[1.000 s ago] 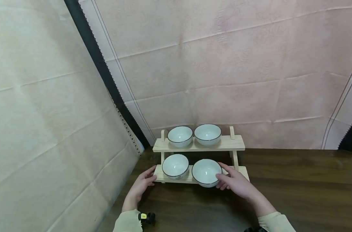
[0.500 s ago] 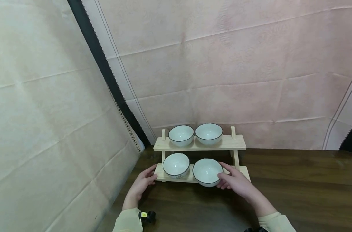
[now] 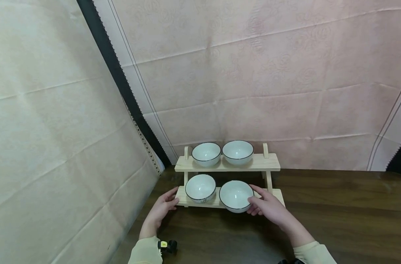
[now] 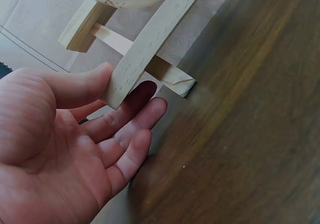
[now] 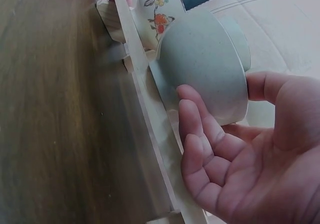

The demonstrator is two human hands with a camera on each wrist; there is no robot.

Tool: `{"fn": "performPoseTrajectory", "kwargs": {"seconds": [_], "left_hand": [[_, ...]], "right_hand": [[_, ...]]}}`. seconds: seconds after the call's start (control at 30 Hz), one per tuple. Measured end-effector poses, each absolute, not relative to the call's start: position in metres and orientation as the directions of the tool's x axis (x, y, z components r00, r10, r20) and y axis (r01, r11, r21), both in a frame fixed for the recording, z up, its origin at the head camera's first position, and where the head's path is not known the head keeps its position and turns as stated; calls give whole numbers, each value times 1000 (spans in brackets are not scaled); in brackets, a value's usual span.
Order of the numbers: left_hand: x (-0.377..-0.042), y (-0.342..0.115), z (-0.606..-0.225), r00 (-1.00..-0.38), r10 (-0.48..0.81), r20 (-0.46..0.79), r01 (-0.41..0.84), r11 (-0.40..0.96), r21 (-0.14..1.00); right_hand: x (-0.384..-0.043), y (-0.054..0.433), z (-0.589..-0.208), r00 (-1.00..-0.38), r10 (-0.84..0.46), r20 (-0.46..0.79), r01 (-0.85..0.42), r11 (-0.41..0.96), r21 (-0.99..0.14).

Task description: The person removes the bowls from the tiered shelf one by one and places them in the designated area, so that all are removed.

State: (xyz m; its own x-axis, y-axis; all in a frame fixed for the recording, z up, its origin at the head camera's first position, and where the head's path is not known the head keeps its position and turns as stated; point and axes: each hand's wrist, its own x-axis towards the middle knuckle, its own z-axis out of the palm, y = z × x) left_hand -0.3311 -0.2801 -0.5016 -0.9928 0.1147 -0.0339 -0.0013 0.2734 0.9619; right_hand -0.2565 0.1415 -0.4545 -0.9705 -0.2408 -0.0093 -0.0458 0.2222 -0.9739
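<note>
A light wooden two-tier rack (image 3: 226, 167) carries two white dark-rimmed bowls per shelf. My left hand (image 3: 163, 207) pinches the left end of the lower shelf; in the left wrist view the thumb presses the board end (image 4: 137, 59) and the fingers curl below it. My right hand (image 3: 269, 206) holds the lower right bowl (image 3: 236, 196), thumb at its rim and fingers against its side. This bowl sits at the front of the shelf, its plain outer wall (image 5: 205, 64) facing the right wrist camera. Left of it stands another bowl (image 3: 200, 188), with painted flowers (image 5: 161, 22).
On the upper shelf stand a left bowl (image 3: 206, 154) and a right bowl (image 3: 237, 152), between two short upright posts. The rack rests on a dark brown wooden table (image 3: 335, 212). Pale patterned cloth (image 3: 269, 73) hangs behind, and another pale sheet (image 3: 55, 146) borders the left.
The view has shifted very slightly since a second ago. Both hands keep their places on the shelf end and the bowl; nothing else has visibly moved.
</note>
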Motion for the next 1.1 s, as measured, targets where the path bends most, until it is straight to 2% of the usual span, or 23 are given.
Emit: {"fn": "performPoseTrajectory", "kwargs": {"seconds": [0.23, 0.43, 1.1], "left_hand": [[-328, -280, -501, -995, 95, -41, -14, 272, 962], [-330, -280, -503, -995, 93, -42, -15, 268, 963], [-330, -280, -500, -993, 111, -28, 6, 289, 957]], "right_hand": [[-255, 137, -453, -975, -215, -58, 19, 178, -984], [-256, 137, -454, -973, -225, -57, 14, 188, -982], [-257, 144, -454, -892, -452, -24, -35, 122, -992]]}}
